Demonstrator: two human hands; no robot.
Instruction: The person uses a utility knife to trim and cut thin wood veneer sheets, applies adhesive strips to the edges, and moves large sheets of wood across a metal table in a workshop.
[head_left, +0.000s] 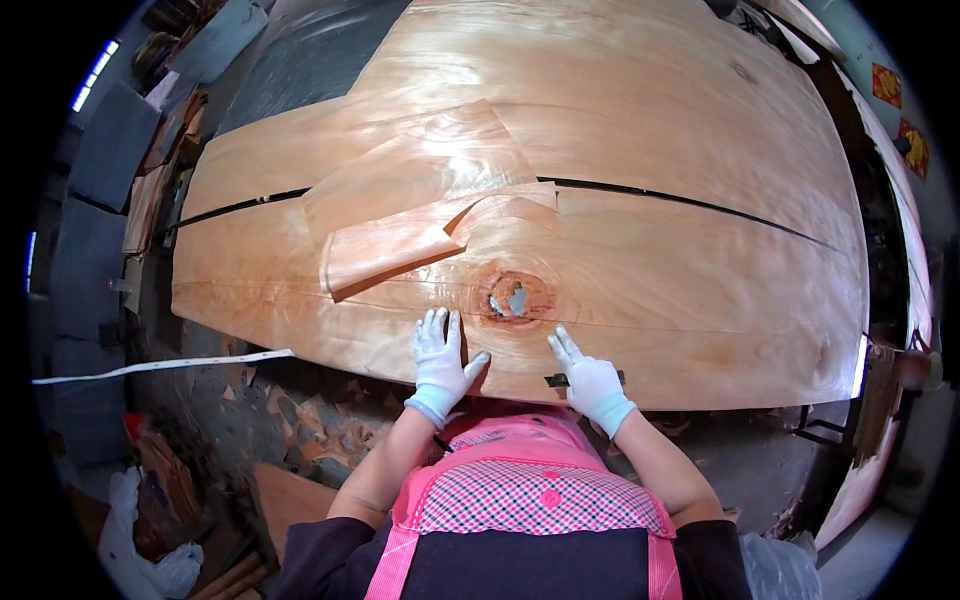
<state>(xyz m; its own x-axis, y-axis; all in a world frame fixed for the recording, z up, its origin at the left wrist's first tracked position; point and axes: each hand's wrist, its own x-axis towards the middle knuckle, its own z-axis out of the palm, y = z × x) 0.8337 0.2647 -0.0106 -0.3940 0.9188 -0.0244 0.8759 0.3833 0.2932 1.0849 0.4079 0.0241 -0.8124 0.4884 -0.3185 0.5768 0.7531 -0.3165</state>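
A large sheet of thin wood veneer [720,290] lies before me, with a ragged hole inside a dark knot [541,292] near its front edge. My left hand [441,362], in a white glove, lies flat on the veneer left of the hole, fingers spread. To the right of the hole, my gloved right hand [592,383] has two fingers stretched toward it on the sheet. A small black tool [556,380] sticks out on both sides under that palm; its exact kind is hidden. Loose, partly curled veneer pieces [390,258] lie beyond the left hand.
A dark gap [690,203] runs across between the near sheet and another veneer sheet [640,90]. A white strip [165,366] reaches the table's left edge. Veneer scraps [335,435] litter the floor. Stacked boards [148,210] stand at left, and plastic bags [150,550] lie below.
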